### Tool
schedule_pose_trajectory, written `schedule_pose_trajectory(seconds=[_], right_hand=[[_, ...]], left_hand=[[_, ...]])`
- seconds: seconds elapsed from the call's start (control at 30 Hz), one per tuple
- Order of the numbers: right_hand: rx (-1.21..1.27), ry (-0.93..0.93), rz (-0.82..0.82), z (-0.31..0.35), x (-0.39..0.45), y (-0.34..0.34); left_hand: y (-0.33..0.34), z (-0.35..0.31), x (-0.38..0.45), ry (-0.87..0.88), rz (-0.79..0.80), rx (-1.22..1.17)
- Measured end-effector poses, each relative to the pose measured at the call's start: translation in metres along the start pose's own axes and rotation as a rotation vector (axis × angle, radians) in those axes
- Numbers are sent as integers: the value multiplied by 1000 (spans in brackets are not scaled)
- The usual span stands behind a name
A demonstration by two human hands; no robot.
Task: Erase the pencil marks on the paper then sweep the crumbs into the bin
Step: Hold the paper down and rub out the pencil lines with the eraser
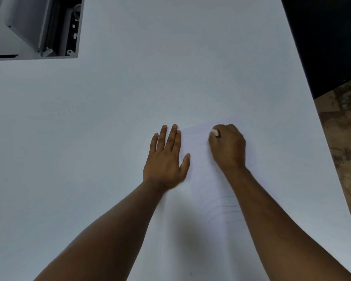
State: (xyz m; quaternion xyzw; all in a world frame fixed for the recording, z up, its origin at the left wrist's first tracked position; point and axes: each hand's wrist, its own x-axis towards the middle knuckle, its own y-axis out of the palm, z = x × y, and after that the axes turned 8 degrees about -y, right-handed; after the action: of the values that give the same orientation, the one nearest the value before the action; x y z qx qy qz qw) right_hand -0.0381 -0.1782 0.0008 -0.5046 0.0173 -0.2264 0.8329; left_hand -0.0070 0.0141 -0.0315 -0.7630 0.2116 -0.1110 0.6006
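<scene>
A white sheet of paper [203,179] lies on the white table, hard to tell from the tabletop. Faint pencil lines [223,205] cross it between my forearms. My left hand [166,157] lies flat with straight fingers, pressing on the paper's left edge. My right hand [228,147] is curled around a small white eraser [215,132], whose tip touches the upper part of the sheet. No crumbs can be made out.
The white table [89,138] fills most of the view. A grey open box-like container [34,27] sits at the far left corner. The table's right edge runs diagonally past a dark surface [328,37] and a mottled brown floor [344,138].
</scene>
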Motion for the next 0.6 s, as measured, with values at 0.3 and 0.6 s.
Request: schedule_pose_trajectory(seconds=[0.3,0.6], right_hand=[[0,-111,77,22,-11,9],[214,-54,137,18,-7,2]], left_hand=[[0,0,0,4,0,4],[0,0,-1,-6,21,11]])
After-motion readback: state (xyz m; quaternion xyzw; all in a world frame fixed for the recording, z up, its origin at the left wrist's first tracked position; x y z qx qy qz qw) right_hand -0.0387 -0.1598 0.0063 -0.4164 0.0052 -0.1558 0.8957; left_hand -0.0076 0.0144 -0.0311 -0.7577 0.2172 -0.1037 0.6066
